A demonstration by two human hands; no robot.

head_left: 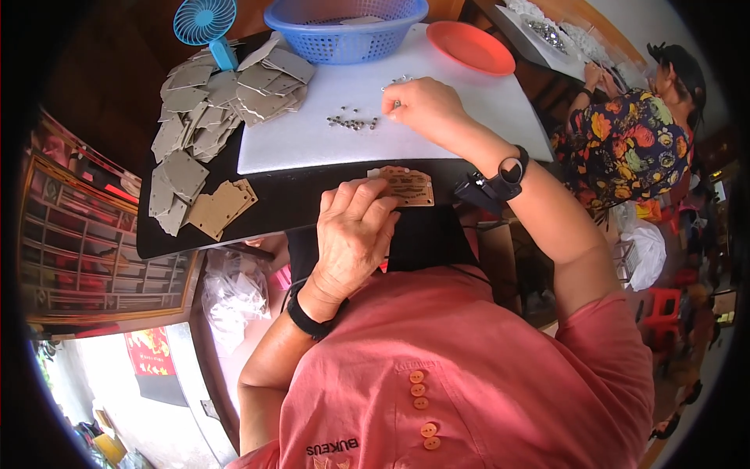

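From here I see the black table (266,199) reaching from left to right across the middle of the scene. A co-worker (629,144) in a flowered top sits off to the far right. A white mat (312,152) covers much of the tabletop. Grey plates (203,105) lie heaped on the left, spilling toward the near side. At the far edge I have a blue basket (336,39), with a red dish (473,48) to its right and a small blue fan (205,22) on the far left. My left hand (355,215) curls its fingers over a brown card (414,189), holding it at the table's near edge. My right hand (426,105) is over the mat, thumb and forefinger pinching a small metal piece (397,104), too tiny for me to identify. More brown cards (223,207) overlap on the near left, beside the grey heap. Studs (353,123) lie scattered on the mat, just left of the right hand.
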